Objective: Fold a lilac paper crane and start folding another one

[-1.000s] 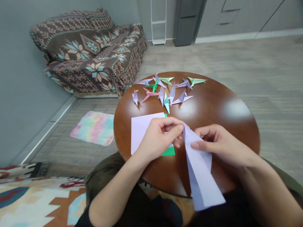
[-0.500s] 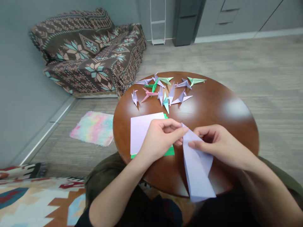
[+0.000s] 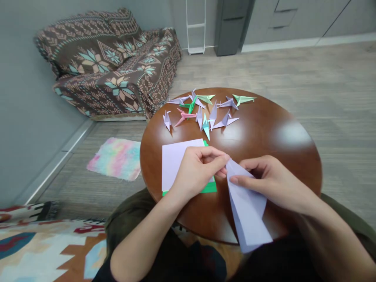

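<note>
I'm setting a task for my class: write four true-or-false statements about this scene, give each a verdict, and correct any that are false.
1. The right hand holds a folded lilac paper that extends past the edge of the round wooden table. True.
2. All the paper cranes are pink. False: only one pink crane shows, among lilac and green ones.
3. A flat lilac sheet lies on a green sheet. True.
4. The tie-dye mat lies on the table. False: it lies on the floor beside the table.
</note>
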### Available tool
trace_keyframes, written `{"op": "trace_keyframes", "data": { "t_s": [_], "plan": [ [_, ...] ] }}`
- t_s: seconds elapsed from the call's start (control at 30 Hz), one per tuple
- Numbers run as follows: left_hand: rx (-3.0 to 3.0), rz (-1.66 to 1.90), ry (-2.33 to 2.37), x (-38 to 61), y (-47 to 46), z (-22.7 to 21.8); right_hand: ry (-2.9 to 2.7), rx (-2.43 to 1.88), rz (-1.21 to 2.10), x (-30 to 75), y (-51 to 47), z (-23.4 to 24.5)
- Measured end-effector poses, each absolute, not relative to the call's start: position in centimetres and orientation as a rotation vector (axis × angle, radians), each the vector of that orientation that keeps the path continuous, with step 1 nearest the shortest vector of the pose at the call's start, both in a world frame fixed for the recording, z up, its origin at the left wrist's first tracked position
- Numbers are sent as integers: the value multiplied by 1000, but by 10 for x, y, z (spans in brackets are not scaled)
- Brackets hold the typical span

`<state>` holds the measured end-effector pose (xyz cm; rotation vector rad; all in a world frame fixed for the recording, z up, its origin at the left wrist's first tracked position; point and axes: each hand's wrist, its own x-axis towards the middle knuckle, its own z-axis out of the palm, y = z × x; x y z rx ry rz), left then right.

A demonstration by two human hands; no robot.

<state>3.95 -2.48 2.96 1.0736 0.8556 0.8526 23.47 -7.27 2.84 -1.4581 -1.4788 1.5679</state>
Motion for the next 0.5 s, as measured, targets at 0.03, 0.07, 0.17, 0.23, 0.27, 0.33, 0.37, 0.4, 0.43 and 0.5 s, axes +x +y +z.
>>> {"op": "trace_keyframes", "data": {
  "t_s": [0.03, 0.07, 0.17, 0.23, 0.27, 0.33, 0.37, 0.4, 0.43, 0.5],
  "plan": [
    [1078, 863, 850, 39, -24, 29, -1472, -1452, 1583, 234, -73, 28],
    [1080, 870, 846, 39, -24, 29, -1464, -1446, 1597, 234, -73, 28],
    [1080, 907, 835, 38, -23, 29, -1455, -1444, 1608, 233, -72, 26],
    [1083, 922, 829, 39, -24, 29, -1450, -1450, 1601, 233, -72, 26],
    [1091, 905, 831, 39, -24, 29, -1448, -1454, 1591, 233, -71, 26],
    [1119, 823, 846, 39, -26, 28, -1433, -1450, 1577, 233, -71, 25],
    [1134, 781, 857, 40, -27, 28, -1423, -1445, 1574, 233, -70, 25],
    [1146, 753, 867, 40, -27, 27, -1416, -1440, 1574, 233, -70, 25],
    [1153, 744, 873, 40, -27, 27, -1413, -1439, 1579, 234, -70, 25],
    [1162, 756, 876, 39, -26, 26, -1413, -1452, 1594, 235, -70, 24]
  ]
}}
